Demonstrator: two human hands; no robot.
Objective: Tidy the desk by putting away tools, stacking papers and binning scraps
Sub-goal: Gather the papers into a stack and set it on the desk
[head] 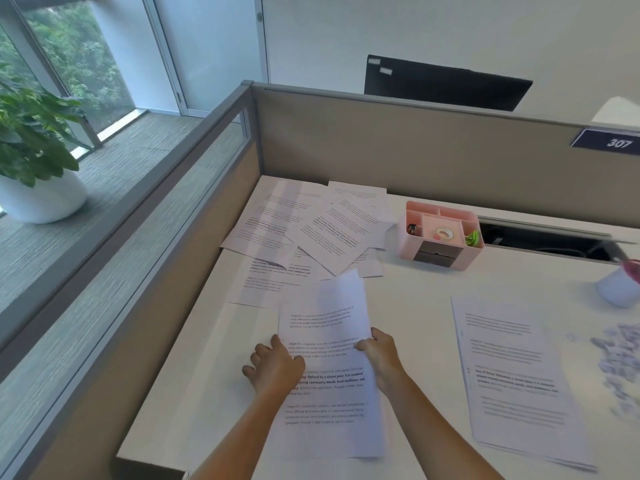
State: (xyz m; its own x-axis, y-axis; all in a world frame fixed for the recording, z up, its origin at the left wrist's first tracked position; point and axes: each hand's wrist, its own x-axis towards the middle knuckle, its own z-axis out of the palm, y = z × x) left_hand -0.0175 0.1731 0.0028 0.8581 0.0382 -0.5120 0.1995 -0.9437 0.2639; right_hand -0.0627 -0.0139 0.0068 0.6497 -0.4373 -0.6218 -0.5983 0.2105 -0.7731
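The left grip (273, 367) and right grip (379, 355) are pinching the white printed paper sheet (325, 317), long axis near-far, the white paper stack (512, 375) lying rightward.

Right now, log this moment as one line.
stage: gathering papers | left hand: holds printed sheet | right hand: holds same sheet | loose papers: far left | scraps: right, unbinned

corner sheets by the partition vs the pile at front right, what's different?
Corner sheets are fanned out at mixed angles, overlapping; the right pile is squared up, edges roughly aligned. Corner sheets lie far left beside the pink organizer; the right pile sits nearer, beside paper scraps. Shared: white printed pages flat on the desk, neither touched; left hand and right hand hold a separate sheet.
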